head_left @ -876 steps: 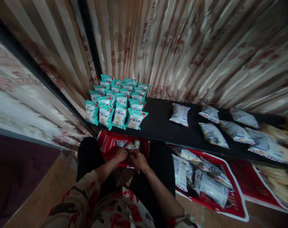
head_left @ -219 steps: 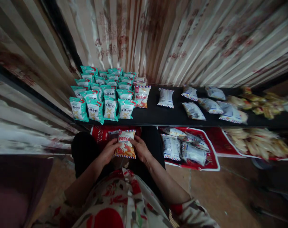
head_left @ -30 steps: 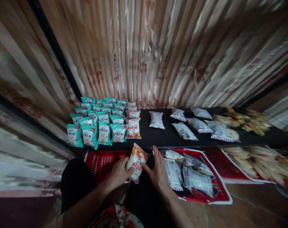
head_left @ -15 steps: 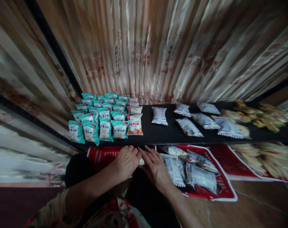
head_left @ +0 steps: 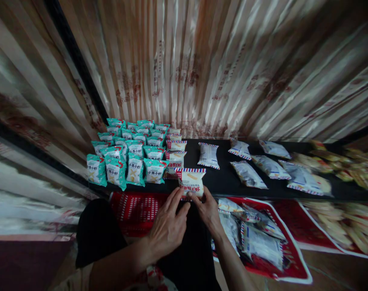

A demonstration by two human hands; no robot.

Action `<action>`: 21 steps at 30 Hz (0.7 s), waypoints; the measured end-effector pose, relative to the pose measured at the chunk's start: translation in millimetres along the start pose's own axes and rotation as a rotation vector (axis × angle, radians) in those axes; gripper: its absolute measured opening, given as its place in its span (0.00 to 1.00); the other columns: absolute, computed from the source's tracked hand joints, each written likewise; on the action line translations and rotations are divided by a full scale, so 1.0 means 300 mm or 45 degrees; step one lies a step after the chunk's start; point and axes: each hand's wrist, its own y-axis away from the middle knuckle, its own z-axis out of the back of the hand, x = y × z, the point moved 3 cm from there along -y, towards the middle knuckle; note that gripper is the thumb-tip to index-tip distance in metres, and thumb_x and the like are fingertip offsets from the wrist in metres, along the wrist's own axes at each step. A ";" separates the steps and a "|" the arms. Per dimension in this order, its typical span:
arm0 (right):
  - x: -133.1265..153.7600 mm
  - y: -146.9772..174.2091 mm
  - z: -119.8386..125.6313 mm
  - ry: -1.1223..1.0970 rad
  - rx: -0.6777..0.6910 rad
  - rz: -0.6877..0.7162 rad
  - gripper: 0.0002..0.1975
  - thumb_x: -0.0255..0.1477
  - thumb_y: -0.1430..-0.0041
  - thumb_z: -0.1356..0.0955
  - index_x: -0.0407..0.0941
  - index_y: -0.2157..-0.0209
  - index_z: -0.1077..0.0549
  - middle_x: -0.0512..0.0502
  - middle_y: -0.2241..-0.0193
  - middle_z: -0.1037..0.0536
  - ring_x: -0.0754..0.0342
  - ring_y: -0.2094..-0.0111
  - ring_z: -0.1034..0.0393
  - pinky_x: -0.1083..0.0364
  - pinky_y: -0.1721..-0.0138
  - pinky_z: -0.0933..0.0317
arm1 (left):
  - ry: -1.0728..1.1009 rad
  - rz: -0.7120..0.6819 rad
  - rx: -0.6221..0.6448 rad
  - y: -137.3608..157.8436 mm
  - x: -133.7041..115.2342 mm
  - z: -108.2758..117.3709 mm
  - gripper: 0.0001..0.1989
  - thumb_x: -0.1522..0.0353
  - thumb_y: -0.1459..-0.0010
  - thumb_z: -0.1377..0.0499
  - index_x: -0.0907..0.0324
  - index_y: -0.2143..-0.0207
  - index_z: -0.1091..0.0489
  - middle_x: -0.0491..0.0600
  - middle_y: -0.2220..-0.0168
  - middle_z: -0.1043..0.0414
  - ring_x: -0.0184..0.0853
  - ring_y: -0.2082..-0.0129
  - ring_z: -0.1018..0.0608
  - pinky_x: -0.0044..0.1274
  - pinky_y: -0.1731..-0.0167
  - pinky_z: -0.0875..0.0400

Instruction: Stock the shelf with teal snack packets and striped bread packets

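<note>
A white snack bag (head_left: 190,180) with a red-and-blue striped top edge and red lettering stands upright at the front edge of the black shelf (head_left: 212,178). My right hand (head_left: 206,210) grips its lower right corner between thumb and fingers. At the bag's lower left, my left hand (head_left: 170,222) holds it with its fingertips. Just behind is a row of matching bags (head_left: 174,157). Left of that row, several teal-and-white snack bags (head_left: 135,167) stand in close rows.
Striped-edge bags (head_left: 249,174) lie flat along the shelf, with yellowish packets (head_left: 353,161) at the far right. Below are a red basket (head_left: 135,210), another red basket (head_left: 299,258) holding bags, and a third with pale packets (head_left: 335,226). Pleated sheeting (head_left: 184,72) hangs behind.
Both hands have brought the snack bag, mostly hidden between them before, up into sight at the shelf's front edge. The fingers now hold its lower part. The camera view has shifted slightly.
</note>
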 end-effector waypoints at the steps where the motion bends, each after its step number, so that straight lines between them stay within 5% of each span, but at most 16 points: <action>1: 0.005 -0.019 -0.010 -0.011 -0.005 0.007 0.27 0.44 0.53 0.31 0.42 0.55 0.31 0.42 0.62 0.21 0.47 0.64 0.27 0.49 0.60 0.34 | 0.012 0.042 -0.010 0.000 0.022 -0.021 0.22 0.76 0.43 0.52 0.61 0.46 0.39 0.58 0.35 0.55 0.44 0.35 0.49 0.39 0.42 0.39; 8: 0.010 -0.127 -0.089 -0.067 0.007 0.076 0.24 0.44 0.51 0.33 0.43 0.56 0.31 0.43 0.62 0.22 0.48 0.63 0.29 0.51 0.59 0.35 | 0.125 0.245 0.040 -0.034 0.132 -0.105 0.22 0.76 0.46 0.49 0.62 0.47 0.39 0.59 0.35 0.58 0.47 0.37 0.45 0.41 0.44 0.36; 21: -0.086 -0.202 -0.141 0.159 -0.135 0.356 0.22 0.43 0.45 0.36 0.44 0.54 0.30 0.41 0.56 0.28 0.48 0.55 0.34 0.48 0.52 0.39 | 0.095 0.279 0.069 -0.041 0.216 -0.140 0.20 0.75 0.45 0.50 0.62 0.49 0.36 0.55 0.34 0.56 0.45 0.36 0.48 0.40 0.41 0.40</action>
